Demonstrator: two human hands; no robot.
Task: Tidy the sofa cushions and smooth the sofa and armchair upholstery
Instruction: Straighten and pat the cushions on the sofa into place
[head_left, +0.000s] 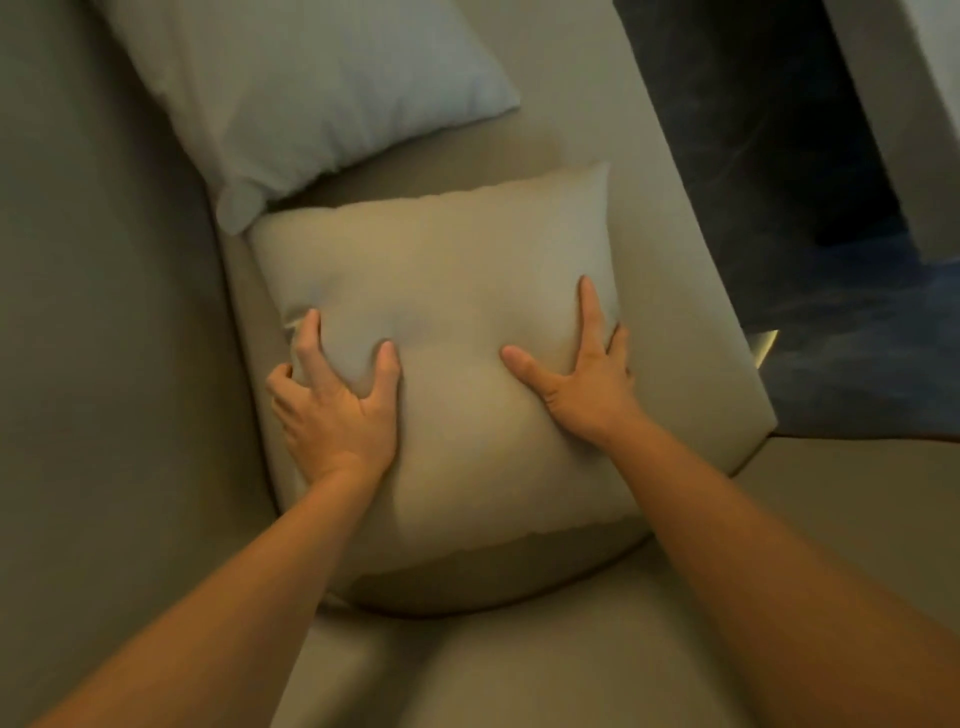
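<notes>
Pressing beige cushion (447, 374), soft, light: my left hand (332, 410) at 9 o'clock, right hand (582, 384) at 3, fingers spread flat, gripping nothing.

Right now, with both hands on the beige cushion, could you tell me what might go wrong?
The left hand curls its fingers into the beige cushion while the right hand lies flat, so uneven pressure could leave a dent. The cushion's near edge overhangs the seat front, so a push might slide it off. Shoving it away could nudge the pale blue pillow.
</notes>
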